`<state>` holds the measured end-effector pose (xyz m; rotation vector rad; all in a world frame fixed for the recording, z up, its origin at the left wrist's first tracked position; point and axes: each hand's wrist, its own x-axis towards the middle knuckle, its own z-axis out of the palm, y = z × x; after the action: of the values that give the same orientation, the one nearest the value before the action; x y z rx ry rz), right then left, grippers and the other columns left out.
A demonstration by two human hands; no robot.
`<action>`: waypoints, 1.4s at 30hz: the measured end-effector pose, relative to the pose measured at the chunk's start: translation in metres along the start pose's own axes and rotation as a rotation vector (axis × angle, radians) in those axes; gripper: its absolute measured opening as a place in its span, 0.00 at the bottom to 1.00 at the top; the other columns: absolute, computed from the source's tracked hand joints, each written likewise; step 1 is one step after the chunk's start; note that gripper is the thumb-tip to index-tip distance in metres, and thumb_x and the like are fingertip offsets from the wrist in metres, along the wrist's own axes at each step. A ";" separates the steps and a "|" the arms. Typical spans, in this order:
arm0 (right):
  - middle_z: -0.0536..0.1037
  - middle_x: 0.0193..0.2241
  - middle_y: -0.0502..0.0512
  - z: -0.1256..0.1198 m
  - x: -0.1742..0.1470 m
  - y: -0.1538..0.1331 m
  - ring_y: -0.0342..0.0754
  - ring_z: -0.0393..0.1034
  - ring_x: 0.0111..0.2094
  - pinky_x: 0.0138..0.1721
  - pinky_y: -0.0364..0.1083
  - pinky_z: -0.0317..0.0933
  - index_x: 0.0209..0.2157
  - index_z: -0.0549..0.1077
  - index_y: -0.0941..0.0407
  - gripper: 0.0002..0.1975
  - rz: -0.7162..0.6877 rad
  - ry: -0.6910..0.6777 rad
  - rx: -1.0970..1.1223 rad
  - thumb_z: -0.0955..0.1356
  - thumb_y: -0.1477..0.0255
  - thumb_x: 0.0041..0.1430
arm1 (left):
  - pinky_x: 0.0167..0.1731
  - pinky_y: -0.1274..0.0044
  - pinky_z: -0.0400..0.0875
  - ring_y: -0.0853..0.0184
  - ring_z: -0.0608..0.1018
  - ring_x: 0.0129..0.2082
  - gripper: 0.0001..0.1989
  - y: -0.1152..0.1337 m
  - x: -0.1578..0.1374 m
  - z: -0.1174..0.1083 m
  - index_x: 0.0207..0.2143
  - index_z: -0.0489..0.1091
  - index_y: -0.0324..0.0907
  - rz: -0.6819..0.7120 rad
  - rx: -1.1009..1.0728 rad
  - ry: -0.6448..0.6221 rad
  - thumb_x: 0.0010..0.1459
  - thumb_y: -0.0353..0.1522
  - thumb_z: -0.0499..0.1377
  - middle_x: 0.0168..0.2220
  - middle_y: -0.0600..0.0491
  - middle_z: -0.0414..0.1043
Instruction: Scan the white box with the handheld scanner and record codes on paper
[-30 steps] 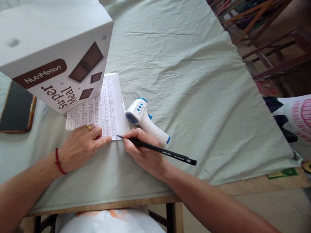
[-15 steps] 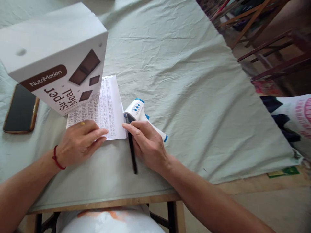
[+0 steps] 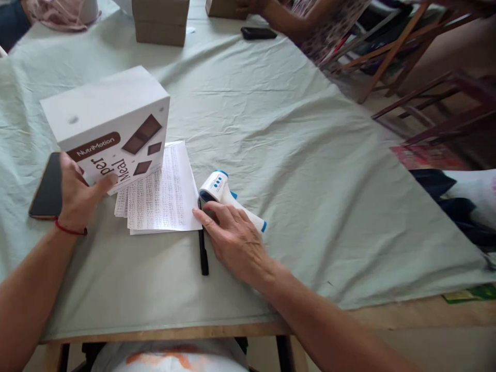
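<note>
Two hands are busy: your left hand cups the near corner of the white box, fingers curled on its printed face. Your right hand lies flat, fingers together, between the black pen and the thermometer. Written sheets sit tucked under the box. Your phone is partly hidden behind your left hand; the sheets' writing is too small to read.
</note>
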<state>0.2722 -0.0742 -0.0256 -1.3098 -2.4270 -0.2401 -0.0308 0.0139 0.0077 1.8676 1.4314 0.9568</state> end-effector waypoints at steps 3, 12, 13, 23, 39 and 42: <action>0.73 0.45 0.63 0.000 0.001 0.000 0.52 0.67 0.44 0.43 0.49 0.61 0.50 0.72 0.57 0.16 -0.021 0.025 -0.013 0.61 0.80 0.65 | 0.40 0.70 0.74 0.63 0.77 0.46 0.36 0.000 0.004 0.000 0.48 0.65 0.37 -0.035 -0.034 0.243 0.46 0.52 0.65 0.41 0.59 0.77; 0.73 0.46 0.64 0.003 0.001 -0.003 0.54 0.67 0.45 0.42 0.51 0.61 0.51 0.74 0.57 0.19 -0.009 -0.013 -0.014 0.61 0.83 0.62 | 0.38 0.70 0.75 0.63 0.79 0.39 0.22 0.027 -0.014 0.004 0.37 0.67 0.42 -0.028 -0.329 0.295 0.46 0.44 0.69 0.36 0.57 0.77; 0.73 0.46 0.64 0.003 0.000 -0.003 0.54 0.67 0.45 0.43 0.51 0.62 0.51 0.74 0.56 0.20 -0.003 -0.019 -0.013 0.61 0.83 0.61 | 0.36 0.70 0.76 0.62 0.79 0.37 0.22 0.029 -0.015 0.006 0.37 0.68 0.42 -0.035 -0.356 0.244 0.46 0.45 0.69 0.36 0.55 0.77; 0.73 0.47 0.67 -0.008 0.006 0.013 0.57 0.68 0.46 0.44 0.53 0.63 0.53 0.70 0.59 0.18 0.194 0.203 -0.063 0.64 0.75 0.62 | 0.42 0.69 0.77 0.55 0.79 0.46 0.26 0.029 -0.013 0.010 0.46 0.67 0.39 -0.051 -0.305 -0.075 0.50 0.44 0.68 0.47 0.45 0.76; 0.70 0.25 0.52 -0.025 0.010 -0.019 0.46 0.64 0.25 0.27 0.45 0.62 0.33 0.71 0.55 0.20 0.486 0.043 1.354 0.66 0.51 0.58 | 0.36 0.71 0.79 0.57 0.81 0.42 0.27 0.026 -0.014 0.015 0.48 0.68 0.39 -0.073 -0.371 -0.060 0.52 0.47 0.66 0.45 0.44 0.78; 0.67 0.25 0.50 -0.021 0.010 -0.037 0.43 0.59 0.25 0.26 0.43 0.59 0.35 0.70 0.56 0.18 0.413 -0.080 1.415 0.67 0.54 0.59 | 0.37 0.71 0.80 0.57 0.81 0.41 0.27 0.027 -0.015 0.015 0.48 0.68 0.38 -0.098 -0.392 -0.064 0.52 0.45 0.66 0.45 0.44 0.78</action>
<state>0.2418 -0.0938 -0.0016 -0.9751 -1.5314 1.3637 -0.0064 -0.0076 0.0178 1.5137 1.1854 1.0339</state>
